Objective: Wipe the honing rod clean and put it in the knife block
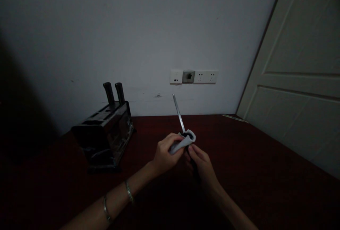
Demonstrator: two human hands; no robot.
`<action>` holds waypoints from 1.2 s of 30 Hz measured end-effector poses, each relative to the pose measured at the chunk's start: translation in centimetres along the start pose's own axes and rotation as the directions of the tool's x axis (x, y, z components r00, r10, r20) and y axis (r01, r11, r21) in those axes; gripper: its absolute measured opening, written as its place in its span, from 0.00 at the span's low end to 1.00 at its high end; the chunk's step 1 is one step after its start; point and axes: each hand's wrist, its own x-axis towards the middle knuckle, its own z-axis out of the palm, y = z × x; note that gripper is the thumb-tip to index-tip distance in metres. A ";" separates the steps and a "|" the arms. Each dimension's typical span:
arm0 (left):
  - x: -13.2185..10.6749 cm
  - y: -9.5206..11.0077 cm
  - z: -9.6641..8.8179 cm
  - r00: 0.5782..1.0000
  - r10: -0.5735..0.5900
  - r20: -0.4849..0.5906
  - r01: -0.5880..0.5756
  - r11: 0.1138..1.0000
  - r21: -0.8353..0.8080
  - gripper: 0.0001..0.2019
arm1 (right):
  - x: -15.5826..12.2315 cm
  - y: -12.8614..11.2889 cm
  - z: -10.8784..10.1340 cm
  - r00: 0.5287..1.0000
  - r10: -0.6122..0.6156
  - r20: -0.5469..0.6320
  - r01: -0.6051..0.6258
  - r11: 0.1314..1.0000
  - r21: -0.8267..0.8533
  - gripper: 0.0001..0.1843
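A sharpening steel [178, 112] points up and away from me, its thin metal rod bare and its dark handle mostly hidden. My right hand [200, 161] is closed on the handle, low on the steel. In my left hand [166, 152] a folded white cloth [183, 143] is pinched; it wraps partly around the dark part where rod and handle meet. Both hands are close together above the dark red table [225, 141]. Two bracelets circle my left wrist and forearm.
A black knife block [106, 127] stands to the left with two black-handled knives [114, 93] in it. Behind the table is a pale wall with sockets and a switch [188, 76]. A thin light strip [235, 118] lies at the back right, beside a panelled door [300, 92].
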 end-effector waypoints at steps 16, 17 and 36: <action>0.3 -0.1 -0.3 0.983 0.182 0.026 -0.184 0.980 0.073 0.08 | -0.1 -0.1 0.2 1.000 0.011 0.006 -0.011 1.000 -0.016 0.21; 0.2 -0.1 -0.3 0.984 0.176 0.018 -0.177 0.981 0.081 0.08 | -0.1 -0.1 0.3 1.000 0.029 0.008 -0.029 1.000 -0.007 0.21; -0.3 -0.1 0.2 0.992 -0.108 -0.068 0.113 0.991 0.066 0.04 | -0.6 -0.9 0.4 0.981 0.182 0.065 -0.188 0.975 0.116 0.19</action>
